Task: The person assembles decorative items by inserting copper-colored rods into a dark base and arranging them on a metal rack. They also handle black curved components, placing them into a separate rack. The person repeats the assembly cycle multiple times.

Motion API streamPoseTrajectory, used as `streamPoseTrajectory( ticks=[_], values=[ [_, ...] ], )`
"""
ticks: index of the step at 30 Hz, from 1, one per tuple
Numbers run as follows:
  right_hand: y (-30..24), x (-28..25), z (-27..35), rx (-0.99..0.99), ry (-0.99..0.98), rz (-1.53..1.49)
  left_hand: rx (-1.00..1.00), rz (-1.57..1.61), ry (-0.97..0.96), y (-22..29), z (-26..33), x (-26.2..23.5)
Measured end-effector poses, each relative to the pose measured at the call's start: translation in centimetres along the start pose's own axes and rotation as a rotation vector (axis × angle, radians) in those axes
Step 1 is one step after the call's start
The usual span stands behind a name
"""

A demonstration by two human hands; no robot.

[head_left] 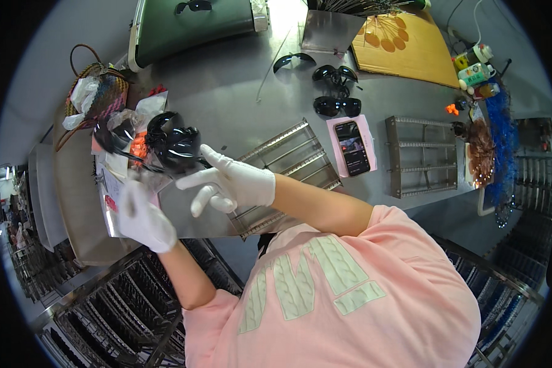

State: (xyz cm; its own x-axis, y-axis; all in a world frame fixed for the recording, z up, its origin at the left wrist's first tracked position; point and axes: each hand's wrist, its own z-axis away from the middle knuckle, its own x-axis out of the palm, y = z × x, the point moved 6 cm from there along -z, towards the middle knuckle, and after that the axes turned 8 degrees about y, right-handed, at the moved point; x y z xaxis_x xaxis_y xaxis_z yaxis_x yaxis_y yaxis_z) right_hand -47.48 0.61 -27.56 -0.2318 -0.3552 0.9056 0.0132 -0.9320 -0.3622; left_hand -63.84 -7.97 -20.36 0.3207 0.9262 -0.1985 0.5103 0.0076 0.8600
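on the left part of the metal table (pixel 239 92), a pile of glossy black lenses (pixel 176 144) lay beside a crumpled orange thing (pixel 138 146). the right hand (pixel 227 181), in a white glove, hung just beside the pile with its index finger spread away from the other, curled fingers, apparently holding nothing; whether a fingertip touched a lens could not be told. the left hand (pixel 142 218), also gloved, was blurred over some papers, and its grip could not be told. the step in hand looked like handling lenses at the pile. a next move there would call for a light pinch on one lens's edge, sparing its shiny face. a slotted metal rack (pixel 307 151) lay slantwise, partly under the right forearm (pixel 325 205).
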Motion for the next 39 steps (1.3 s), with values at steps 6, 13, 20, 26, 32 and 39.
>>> streamPoseTrajectory(
  ticks=[6,13,20,26,32,39],
  values=[
    [-1.0,3.0,1.7,-0.305,0.186,0.394,-0.346,0.061,-0.163,-1.9,7.2,-1.0],
    [-4.5,-0.7,5.1,-0.920,0.655,1.506,-0.502,0.027,-0.163,-2.9,8.6,-3.3],
    [-1.5,-13.8,1.8,-0.130,0.801,1.092,-0.475,0.035,-0.093,-2.9,8.8,-5.8],
    [-0.5,-11.8,-2.9,0.279,0.873,1.550,-0.513,0.004,-0.137,-3.5,10.3,-5.1],
    [-2.4,-8.5,-1.9,0.349,0.671,1.689,-0.633,0.131,-0.447,-1.9,10.6,-3.6],
    [-0.3,1.3,4.8,-0.111,0.178,0.494,-0.369,-0.190,-0.613,-0.7,11.8,0.7]
  ],
)
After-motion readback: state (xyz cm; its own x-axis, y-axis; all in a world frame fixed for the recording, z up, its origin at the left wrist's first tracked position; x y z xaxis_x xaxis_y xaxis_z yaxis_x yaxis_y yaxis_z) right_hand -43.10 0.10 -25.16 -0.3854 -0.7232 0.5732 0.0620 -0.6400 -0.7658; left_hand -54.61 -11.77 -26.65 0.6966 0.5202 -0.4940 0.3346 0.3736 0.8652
